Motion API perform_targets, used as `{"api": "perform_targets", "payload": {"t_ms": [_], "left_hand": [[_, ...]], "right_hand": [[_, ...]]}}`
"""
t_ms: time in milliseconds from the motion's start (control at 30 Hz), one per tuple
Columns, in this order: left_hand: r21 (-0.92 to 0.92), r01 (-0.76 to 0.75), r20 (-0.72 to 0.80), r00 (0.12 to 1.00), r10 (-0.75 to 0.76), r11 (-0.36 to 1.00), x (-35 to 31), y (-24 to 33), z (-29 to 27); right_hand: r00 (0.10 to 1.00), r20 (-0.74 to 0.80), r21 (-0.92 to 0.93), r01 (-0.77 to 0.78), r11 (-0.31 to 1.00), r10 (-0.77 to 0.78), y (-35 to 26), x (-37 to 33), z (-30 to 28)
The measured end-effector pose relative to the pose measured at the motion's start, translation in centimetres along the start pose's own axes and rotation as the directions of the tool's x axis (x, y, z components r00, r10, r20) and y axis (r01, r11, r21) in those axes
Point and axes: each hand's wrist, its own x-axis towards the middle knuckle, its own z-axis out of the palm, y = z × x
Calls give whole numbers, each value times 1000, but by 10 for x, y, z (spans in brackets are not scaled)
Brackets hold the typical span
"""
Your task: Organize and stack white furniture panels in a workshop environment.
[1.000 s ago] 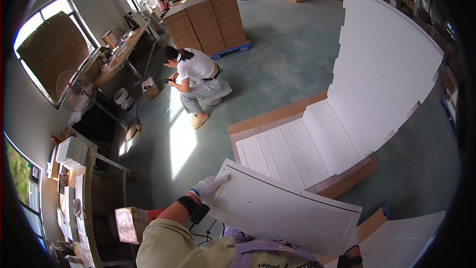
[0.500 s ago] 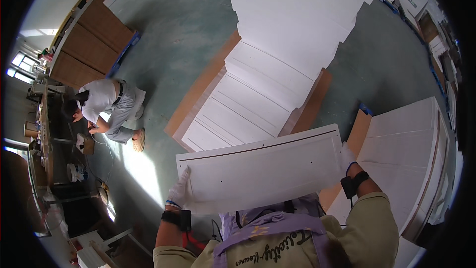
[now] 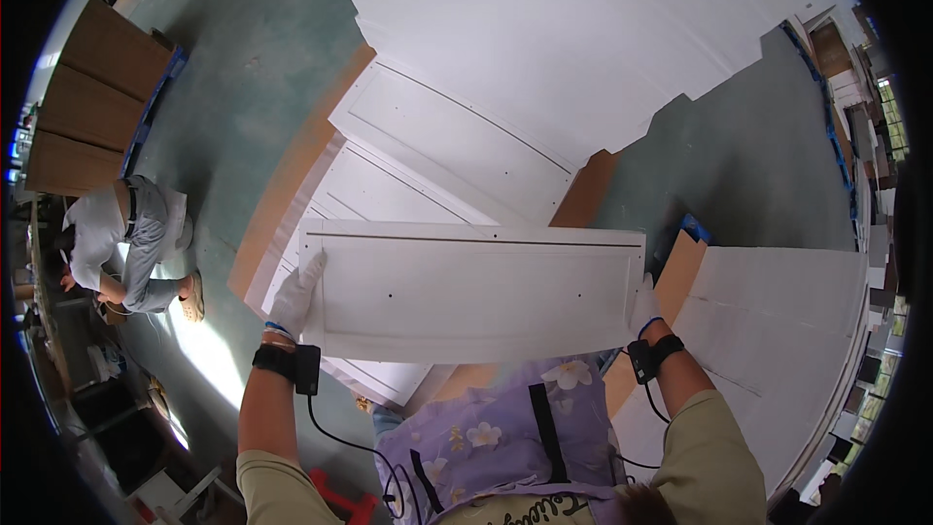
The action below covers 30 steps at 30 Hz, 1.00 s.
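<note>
A white rectangular board [image 3: 481, 277], with a dark groove along its far long edge and a few small holes, is held out level in front of me. My left hand [image 3: 294, 297], in a white glove, grips its left end with the thumb on top. At its right end my right hand [image 3: 643, 309], also gloved, is closed on the edge; most of those fingers are hidden. Under and beyond the board lie similar white grooved panels [image 3: 452, 131] on brown cardboard [image 3: 292, 170]. A large white sheet with stepped edges [image 3: 583, 29] extends from their far side.
Right of me stands a pile topped with a white sheet [image 3: 777, 331], with a cardboard edge and a blue pallet corner [image 3: 693, 227]. At left a person [image 3: 126, 243] bends over a bench. Brown stacked boxes [image 3: 97, 87] stand behind them. Something red [image 3: 340, 501] is low near my left arm.
The board has moved farther out over the panels and turned more square to me. My view has swung right, so the bending person appears farther left. Both hands keep their hold.
</note>
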Motion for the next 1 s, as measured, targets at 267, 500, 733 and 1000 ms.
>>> {"api": "perform_targets", "payload": {"t_ms": [267, 500, 733, 1000], "left_hand": [[439, -40, -10, 999, 50, 898, 142, 84, 129], [534, -149, -28, 981, 193, 833, 243, 85, 154], [591, -71, 10, 997, 81, 803, 275, 113, 183], [420, -131, 127, 988, 85, 898, 303, 128, 198]], "right_hand": [[994, -111, 348, 44, 936, -5, -12, 108, -34], [944, -159, -628, 130, 767, -290, 2, 136, -27], [975, -213, -126, 31, 992, -57, 44, 182, -66], [964, -254, 136, -51, 989, 84, 3, 142, -22]]}}
